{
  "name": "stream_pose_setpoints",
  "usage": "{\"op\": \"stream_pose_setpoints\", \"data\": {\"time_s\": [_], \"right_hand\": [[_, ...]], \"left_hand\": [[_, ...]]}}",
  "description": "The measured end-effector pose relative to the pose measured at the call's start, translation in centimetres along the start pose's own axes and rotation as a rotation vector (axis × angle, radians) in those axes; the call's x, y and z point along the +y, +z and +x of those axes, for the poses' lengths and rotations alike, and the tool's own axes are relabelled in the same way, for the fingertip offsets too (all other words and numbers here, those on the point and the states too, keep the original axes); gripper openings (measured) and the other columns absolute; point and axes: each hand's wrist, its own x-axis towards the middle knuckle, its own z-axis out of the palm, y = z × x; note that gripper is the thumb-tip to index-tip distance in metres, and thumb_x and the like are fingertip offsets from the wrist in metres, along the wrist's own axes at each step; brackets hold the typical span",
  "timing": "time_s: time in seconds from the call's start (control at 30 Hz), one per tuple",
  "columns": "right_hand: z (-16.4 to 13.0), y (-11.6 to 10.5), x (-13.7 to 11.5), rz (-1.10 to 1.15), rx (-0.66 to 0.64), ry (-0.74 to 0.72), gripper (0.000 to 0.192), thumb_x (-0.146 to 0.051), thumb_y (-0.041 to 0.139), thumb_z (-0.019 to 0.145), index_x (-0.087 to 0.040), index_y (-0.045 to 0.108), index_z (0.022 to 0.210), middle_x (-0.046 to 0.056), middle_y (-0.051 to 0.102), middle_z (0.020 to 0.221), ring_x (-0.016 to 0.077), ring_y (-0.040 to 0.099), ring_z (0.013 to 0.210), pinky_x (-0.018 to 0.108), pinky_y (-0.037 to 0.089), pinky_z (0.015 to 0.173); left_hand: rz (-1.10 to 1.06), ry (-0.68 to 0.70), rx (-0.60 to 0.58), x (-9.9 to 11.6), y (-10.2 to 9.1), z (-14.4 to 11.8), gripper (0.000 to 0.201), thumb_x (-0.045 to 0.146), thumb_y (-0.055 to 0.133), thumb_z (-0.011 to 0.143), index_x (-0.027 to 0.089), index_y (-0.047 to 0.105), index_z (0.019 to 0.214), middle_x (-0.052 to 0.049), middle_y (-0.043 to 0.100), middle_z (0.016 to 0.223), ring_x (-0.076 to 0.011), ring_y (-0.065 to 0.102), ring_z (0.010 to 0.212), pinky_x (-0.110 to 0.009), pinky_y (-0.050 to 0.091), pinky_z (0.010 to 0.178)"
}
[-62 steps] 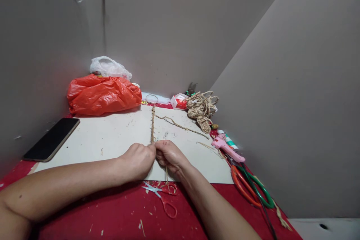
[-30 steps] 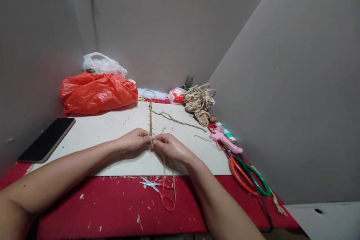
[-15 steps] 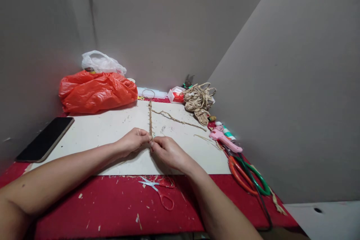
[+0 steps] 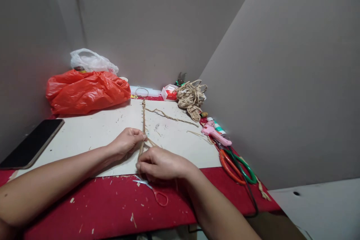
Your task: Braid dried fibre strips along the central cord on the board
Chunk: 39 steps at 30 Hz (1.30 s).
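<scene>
A thin braided cord of brown plant fibre (image 4: 144, 118) lies upright in view on a white board (image 4: 112, 122). Its near end is pinched between the thumb and finger of my left hand (image 4: 127, 143). Below that pinch, loose flat fibre strands (image 4: 141, 149) spread apart. My right hand (image 4: 161, 163) is closed around the strands' lower part, at the board's front edge; its fingertips are partly hidden. A thin twisted twig-like strand (image 4: 171, 117) branches away to the right of the cord.
Small red-handled scissors (image 4: 161, 198) lie on the red cloth (image 4: 112, 210) below my right hand. At left are a phone (image 4: 32, 142) and a red plastic bag (image 4: 88, 92). Rope bundles (image 4: 191, 95), a pink glue gun (image 4: 216, 135) and large orange-green-handled scissors (image 4: 232, 167) line the right side.
My right hand has moved down toward me from beside my left hand, and loose strands now show between the hands. My left hand keeps its pinch. The whole view has shifted slightly.
</scene>
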Motion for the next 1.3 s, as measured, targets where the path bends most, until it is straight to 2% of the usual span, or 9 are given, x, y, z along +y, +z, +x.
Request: {"op": "stream_pose_setpoints", "data": {"time_s": [0.07, 0.17, 0.27, 0.37, 0.47, 0.57, 0.9, 1.13, 1.3], "right_hand": [[-0.4, -0.7, 0.0, 0.186, 0.015, -0.018, 0.028, -0.029, 0.045, 0.085, -0.016, 0.053, 0.061, -0.002, 0.055, 0.050, 0.0082, 0.044, 0.045, 0.020, 0.031, 0.047], [-0.4, -2.3, 1.3, 0.250, 0.451, 0.055, 0.034, -0.037, 0.043, 0.086, -0.017, 0.050, 0.060, -0.003, 0.048, 0.046, 0.0085, 0.043, 0.043, 0.020, 0.033, 0.046], [-0.7, -4.5, 4.0, 0.020, 0.848, 0.193, 0.029, -0.035, 0.045, 0.084, -0.017, 0.054, 0.063, 0.000, 0.053, 0.050, 0.0103, 0.047, 0.047, 0.022, 0.035, 0.050], [-1.9, -7.2, 6.9, -0.204, 0.929, 0.403, 0.019, -0.024, 0.048, 0.079, -0.016, 0.064, 0.085, 0.004, 0.063, 0.067, 0.0134, 0.055, 0.058, 0.024, 0.038, 0.058], [-3.8, -9.2, 9.1, -0.421, 0.845, 0.660, 0.027, -0.017, 0.050, 0.075, -0.015, 0.065, 0.098, 0.010, 0.066, 0.081, 0.0179, 0.058, 0.071, 0.028, 0.038, 0.064], [-4.9, -10.0, 10.5, -0.491, 0.771, 0.762, 0.019, -0.011, 0.056, 0.069, -0.013, 0.068, 0.084, 0.017, 0.066, 0.084, 0.0240, 0.057, 0.078, 0.033, 0.035, 0.067], [-3.6, -9.4, 10.1, -0.432, 0.673, 0.703, 0.014, -0.009, 0.056, 0.067, -0.016, 0.055, 0.056, 0.007, 0.057, 0.062, 0.0163, 0.050, 0.061, 0.030, 0.035, 0.058], [-3.1, -5.8, 1.3, 0.752, 0.462, 0.222, 0.022, -0.033, 0.066, 0.070, -0.017, 0.052, 0.071, -0.006, 0.045, 0.056, 0.0040, 0.033, 0.041, 0.016, 0.026, 0.037], [-0.2, -1.4, -1.1, 0.790, 0.355, 0.227, 0.025, -0.037, 0.066, 0.069, -0.014, 0.058, 0.075, 0.001, 0.061, 0.067, 0.0050, 0.045, 0.043, 0.016, 0.032, 0.035]], "left_hand": [[-0.002, 0.002, -0.006, 0.1, 0.0, 0.0, 0.025, 0.033, 0.059, 0.075, 0.017, 0.046, 0.061, 0.008, 0.027, 0.040, -0.0038, 0.018, 0.036, -0.025, 0.009, 0.042], [0.011, -0.007, -0.022, 0.2, -0.1, 0.0, 0.027, 0.034, 0.058, 0.076, 0.018, 0.044, 0.060, 0.007, 0.027, 0.041, -0.0039, 0.017, 0.036, -0.025, 0.008, 0.041], [0.048, -0.022, -0.035, 0.1, -0.2, 0.2, 0.029, 0.036, 0.058, 0.077, 0.018, 0.044, 0.059, 0.007, 0.026, 0.041, -0.0041, 0.017, 0.036, -0.025, 0.009, 0.040], [0.079, -0.032, -0.046, 0.1, -0.3, 0.2, 0.029, 0.036, 0.058, 0.077, 0.018, 0.044, 0.059, 0.007, 0.026, 0.042, -0.0041, 0.018, 0.037, -0.025, 0.010, 0.040], [0.073, -0.043, -0.062, 0.3, -0.4, 0.2, 0.029, 0.034, 0.057, 0.077, 0.018, 0.043, 0.058, 0.007, 0.024, 0.042, -0.0040, 0.017, 0.037, -0.025, 0.009, 0.040], [0.051, -0.047, -0.075, 0.3, -0.5, 0.3, 0.027, 0.033, 0.058, 0.077, 0.018, 0.044, 0.058, 0.007, 0.024, 0.042, -0.0039, 0.017, 0.036, -0.025, 0.008, 0.040], [0.014, -0.050, -0.095, 0.0, -0.9, 0.5, 0.022, 0.025, 0.056, 0.077, 0.017, 0.048, 0.058, 0.007, 0.026, 0.039, -0.0038, 0.017, 0.033, -0.025, 0.007, 0.040], [0.020, -0.039, -0.101, 0.3, -0.6, 0.2, 0.021, 0.022, 0.055, 0.076, 0.017, 0.048, 0.058, 0.007, 0.029, 0.037, -0.0046, 0.019, 0.032, -0.024, 0.009, 0.038], [0.025, 0.007, -0.120, -0.1, -0.8, 0.2, 0.024, 0.029, 0.059, 0.074, 0.015, 0.049, 0.058, 0.007, 0.033, 0.037, -0.0040, 0.020, 0.033, -0.024, 0.009, 0.038]]}}
